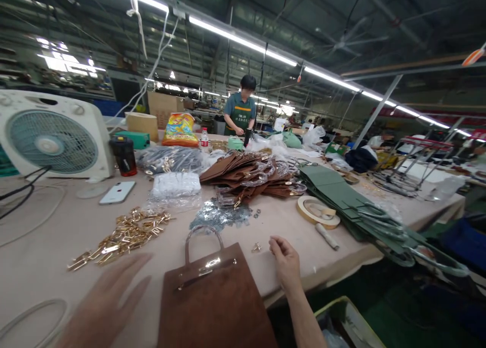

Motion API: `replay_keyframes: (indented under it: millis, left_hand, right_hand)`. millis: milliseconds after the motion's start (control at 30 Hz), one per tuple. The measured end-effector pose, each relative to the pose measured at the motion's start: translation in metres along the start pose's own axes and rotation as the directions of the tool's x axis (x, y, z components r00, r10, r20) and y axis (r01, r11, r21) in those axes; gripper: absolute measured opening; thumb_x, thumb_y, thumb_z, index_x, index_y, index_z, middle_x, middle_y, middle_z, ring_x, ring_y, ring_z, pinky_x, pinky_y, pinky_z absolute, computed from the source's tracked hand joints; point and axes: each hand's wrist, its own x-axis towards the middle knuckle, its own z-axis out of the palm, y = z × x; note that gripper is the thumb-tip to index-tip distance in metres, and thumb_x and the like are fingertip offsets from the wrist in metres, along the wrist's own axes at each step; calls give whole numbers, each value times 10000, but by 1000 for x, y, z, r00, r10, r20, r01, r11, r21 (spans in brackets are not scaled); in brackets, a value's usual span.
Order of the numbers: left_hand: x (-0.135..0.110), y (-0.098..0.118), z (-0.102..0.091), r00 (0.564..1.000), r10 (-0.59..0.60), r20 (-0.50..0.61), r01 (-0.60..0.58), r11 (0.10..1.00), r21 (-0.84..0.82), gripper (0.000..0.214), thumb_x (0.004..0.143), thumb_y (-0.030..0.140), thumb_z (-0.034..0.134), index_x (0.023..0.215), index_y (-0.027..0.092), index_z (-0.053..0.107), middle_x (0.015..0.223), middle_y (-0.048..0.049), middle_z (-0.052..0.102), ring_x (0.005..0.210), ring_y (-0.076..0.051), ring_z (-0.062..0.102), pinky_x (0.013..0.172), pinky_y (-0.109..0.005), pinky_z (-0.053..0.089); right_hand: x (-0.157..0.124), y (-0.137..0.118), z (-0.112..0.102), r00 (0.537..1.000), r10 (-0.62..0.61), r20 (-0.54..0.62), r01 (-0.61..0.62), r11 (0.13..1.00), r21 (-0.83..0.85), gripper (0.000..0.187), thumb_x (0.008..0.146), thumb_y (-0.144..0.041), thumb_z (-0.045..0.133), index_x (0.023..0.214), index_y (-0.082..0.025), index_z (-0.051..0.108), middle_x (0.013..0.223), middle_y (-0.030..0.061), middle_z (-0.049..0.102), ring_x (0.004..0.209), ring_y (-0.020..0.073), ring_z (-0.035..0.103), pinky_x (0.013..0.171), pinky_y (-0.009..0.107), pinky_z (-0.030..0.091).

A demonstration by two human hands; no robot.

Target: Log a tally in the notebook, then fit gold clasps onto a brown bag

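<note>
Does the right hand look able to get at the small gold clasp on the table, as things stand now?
Probably yes. The right hand lies close beside the small gold clasp, and nothing seems to stand between them; the brown bag sits off to the side.

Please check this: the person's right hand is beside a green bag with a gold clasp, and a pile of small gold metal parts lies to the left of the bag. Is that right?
Not quite: the bag is brown, not green, as the head view shows. The right hand is beside it, the gold clasp is on it, and the pile of small gold metal parts lies to its left.
</note>
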Motion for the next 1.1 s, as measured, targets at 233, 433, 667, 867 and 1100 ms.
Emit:
replay_keyframes:
  millis: [233,433,667,867,1100]
  left_hand:
    - [90,174,97,908,142,395,32,915,-403,368,989,164,558,1343,214,642,1363,-103,666,1271,-246,634,1130,-385,526]
    - [129,226,172,754,138,642,156,911,-380,210,867,41,595,962,147,750,1052,-170,714,1117,-361,679,1011,-520,550]
    - [123,236,213,825,-39,564,451,646,-616,140,954,214,612,1016,165,727,1017,-107,766,997,-247,743,943,-364,583]
    - [109,241,241,767,-110,633,638,236,-733,369,937,322,659,1249,124,655,1104,-130,758,986,-212,761,902,-318,615]
    - [119,230,244,715,-126,688,664,-187,-724,475,793,403,883,1165,129,774,1068,-102,766,954,-185,709,937,-305,574]
  right_hand:
    - [-2,3,-4,999,-19,43,21,999,-30,624,832,-611,817,1262,-173,703,947,58,759,910,238,694,827,341,551]
    - [4,8,-7,1000,-2,26,4,996,-87,542,829,-638,788,1089,-164,753,1019,95,775,959,263,700,870,367,556]
    - [15,14,-10,994,67,-83,-68,998,-7,542,813,-636,823,1082,-173,740,973,61,758,884,227,677,809,331,549]
    - [25,17,-10,989,116,-86,-99,979,177,429,810,-554,886,1023,-205,754,905,19,725,833,183,639,790,292,538]
    - [34,21,7,961,270,63,-262,811,522,346,732,-426,965,955,-223,796,1217,70,743,1121,235,690,1010,355,573]
